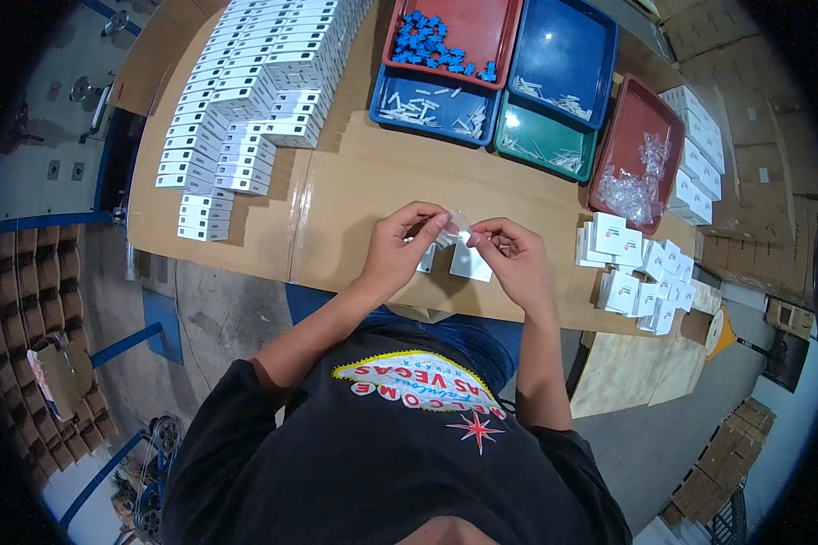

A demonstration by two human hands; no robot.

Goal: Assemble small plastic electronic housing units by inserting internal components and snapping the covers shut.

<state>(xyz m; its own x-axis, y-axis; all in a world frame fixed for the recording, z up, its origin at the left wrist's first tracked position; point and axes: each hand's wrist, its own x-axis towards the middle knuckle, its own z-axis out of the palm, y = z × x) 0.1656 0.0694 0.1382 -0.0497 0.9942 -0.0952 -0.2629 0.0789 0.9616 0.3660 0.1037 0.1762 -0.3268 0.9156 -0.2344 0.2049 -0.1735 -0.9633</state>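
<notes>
Over the near edge of the cardboard-covered table, both of my hands pinch a small clear plastic bag (459, 222). My left hand (392, 250) grips its left side between thumb and fingertips. On the other side, my right hand (520, 265) is closed on the bag's right edge. Whether something small is inside the bag is hard to make out. Just below my fingers lies a small white box (470, 263), partly covered by the right hand. Another white piece (425, 260) shows beside my left fingers.
Stacked white boxes (286, 68) fill the far left. A red tray (486, 23) holds blue parts; blue trays (563, 45) and a green tray (518, 118) hold slim white pieces. Clear bags lie in another red tray (631, 113), near small white boxes (622, 295).
</notes>
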